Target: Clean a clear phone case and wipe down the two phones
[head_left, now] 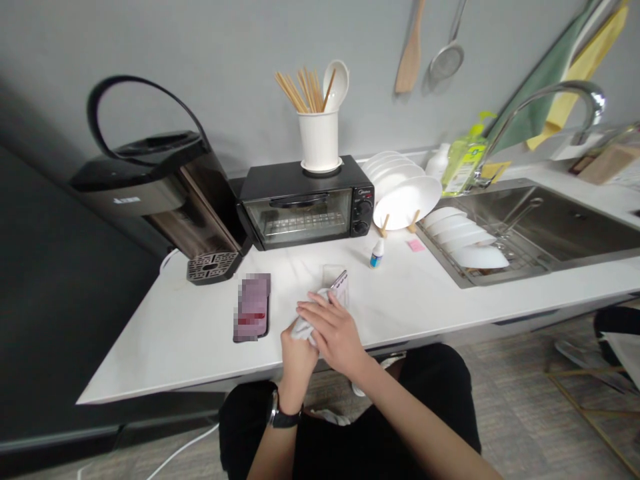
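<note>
My left hand [299, 353], with a dark-strapped watch on its wrist, is closed on a crumpled white cloth [302, 329] near the counter's front edge. Across it lies my right hand [337, 335], fingers together and pressing the cloth against the left hand, whose fingers are mostly hidden. Just beyond my fingertips is a thin purple-edged object [341, 281] with slots along its side, beside a clear flat piece [332, 272]; its kind is hard to make out. To the left lies a smartphone [253, 307], its screen blurred. A small white-and-blue bottle [377, 254] stands farther back on the right.
A black toaster oven [305, 207] carries a white holder [319, 140] with chopsticks and a spoon. Left is a water dispenser [165, 193]. Right are racked plates [407, 200], a pink sticky pad [415, 245], soap bottle [463, 160] and sink [575, 230] with bowls [480, 257].
</note>
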Demonstrator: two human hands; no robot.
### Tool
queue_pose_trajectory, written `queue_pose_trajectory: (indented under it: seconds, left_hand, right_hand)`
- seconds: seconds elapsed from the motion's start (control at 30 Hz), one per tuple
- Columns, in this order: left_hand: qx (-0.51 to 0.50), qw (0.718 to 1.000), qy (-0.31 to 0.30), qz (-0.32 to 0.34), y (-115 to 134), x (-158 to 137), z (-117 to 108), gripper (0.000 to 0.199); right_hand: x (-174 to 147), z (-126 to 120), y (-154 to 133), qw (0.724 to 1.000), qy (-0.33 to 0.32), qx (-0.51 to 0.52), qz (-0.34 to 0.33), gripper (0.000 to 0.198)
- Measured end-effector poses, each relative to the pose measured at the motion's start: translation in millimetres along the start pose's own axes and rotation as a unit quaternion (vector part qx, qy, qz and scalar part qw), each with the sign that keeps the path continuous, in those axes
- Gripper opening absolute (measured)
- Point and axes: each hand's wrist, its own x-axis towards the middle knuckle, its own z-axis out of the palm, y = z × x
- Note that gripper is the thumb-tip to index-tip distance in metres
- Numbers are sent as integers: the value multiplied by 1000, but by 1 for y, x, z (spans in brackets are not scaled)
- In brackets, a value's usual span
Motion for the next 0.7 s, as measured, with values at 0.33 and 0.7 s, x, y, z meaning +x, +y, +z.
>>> queue_pose_trajectory:
  seconds: [0.33, 0.7]
  left_hand:
    - [-8, 999, -14, -33, 15, 1, -10, 24]
    - [2, 999, -27, -30, 3, -3, -3, 40]
  right_hand:
    - [10, -38, 61, 998, -1, -15, 63, 48]
    - [-2, -7, 8, 999, -28, -29, -9, 54]
